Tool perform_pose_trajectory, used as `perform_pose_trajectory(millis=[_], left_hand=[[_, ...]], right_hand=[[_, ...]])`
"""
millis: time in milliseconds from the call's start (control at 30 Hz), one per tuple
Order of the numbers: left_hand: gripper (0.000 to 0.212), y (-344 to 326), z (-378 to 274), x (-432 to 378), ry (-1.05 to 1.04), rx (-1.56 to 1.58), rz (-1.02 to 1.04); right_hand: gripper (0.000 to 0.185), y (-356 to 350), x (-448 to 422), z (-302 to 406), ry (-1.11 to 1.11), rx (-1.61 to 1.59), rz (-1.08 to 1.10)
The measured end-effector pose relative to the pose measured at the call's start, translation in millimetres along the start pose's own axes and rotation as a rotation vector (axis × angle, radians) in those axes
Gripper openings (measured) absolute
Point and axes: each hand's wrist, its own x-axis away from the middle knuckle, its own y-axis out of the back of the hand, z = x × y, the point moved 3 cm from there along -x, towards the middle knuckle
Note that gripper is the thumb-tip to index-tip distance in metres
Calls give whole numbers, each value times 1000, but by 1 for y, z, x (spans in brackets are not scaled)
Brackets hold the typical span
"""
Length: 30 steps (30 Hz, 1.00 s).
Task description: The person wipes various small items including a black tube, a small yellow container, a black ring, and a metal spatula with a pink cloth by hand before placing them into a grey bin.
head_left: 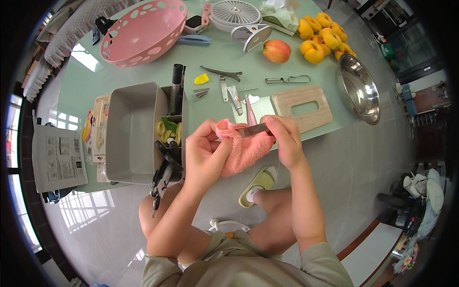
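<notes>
Both of my hands are raised at the table's front edge. My left hand (205, 154) grips a pink terry cloth (247, 154), thumb pressed on the near side. In my right hand (285, 141) is a flat, dark metal piece (253, 130), pinched between thumb and fingers. Its left end meets the folded cloth; its right end is hidden by my fingers, so I cannot tell exactly what it is. Just beyond lie a pink-handled tool (250, 109), a small tube (235, 100), nail clippers (223, 88) and a wooden board (299, 95) with a handle slot.
A grey organizer bin (132, 140) holds tools, with keys hanging off its near side. Rightward are a peeler (287, 80), a steel bowl (358, 89), a red-yellow fruit (277, 51) and several yellow flat peaches (330, 38). Farther back: a pink basket (143, 39) and fan (236, 12).
</notes>
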Motion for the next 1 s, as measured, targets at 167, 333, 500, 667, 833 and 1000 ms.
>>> perform_pose_trajectory(millis=[167, 333, 500, 667, 833, 1000], left_hand=[[14, 1, 9, 1, 71, 16, 94], [25, -4, 9, 1, 245, 84, 185], [27, -6, 19, 8, 294, 55, 266], [23, -7, 31, 18, 317, 26, 328], [25, -9, 29, 17, 444, 201, 226], [29, -9, 25, 15, 468, 264, 288]], right_hand=[[31, 1, -3, 12, 132, 55, -40], [27, -1, -3, 22, 481, 377, -60], [33, -1, -4, 23, 182, 309, 14], [38, 1, -9, -1, -385, 42, 180], [39, -5, -9, -1, -392, -48, 182], [38, -6, -8, 0, -350, 2, 162]])
